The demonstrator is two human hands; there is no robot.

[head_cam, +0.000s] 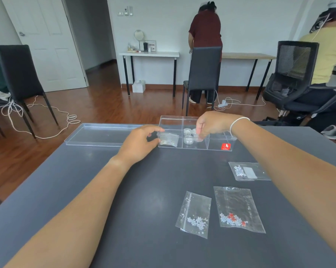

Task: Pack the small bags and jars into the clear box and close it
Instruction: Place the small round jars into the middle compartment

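Head view: clear box [213,147], rigid plastic, divided compartments, on matte dark table [124,190]. Left hand [139,145] pinches box's left wall, crinkly small bag [169,141] inside just right of fingers. Right hand [211,123] over middle compartment, fingertips gripping round clear jar [198,137]; more jars [188,135] beside. Flat lid [97,135] left of left hand. Three glossy bead bags [238,208] near, below right forearm.

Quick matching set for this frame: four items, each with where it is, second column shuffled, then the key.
Items:
1. lid
2. bag with red beads
3. jars
4. red sticker

Places:
A. middle compartment of the clear box
B. near edge of the table, rightmost of two bags
C. front right corner of the box
D. flat on the table, left of the box

Pairs: 1-D, 2-B, 3-A, 4-C
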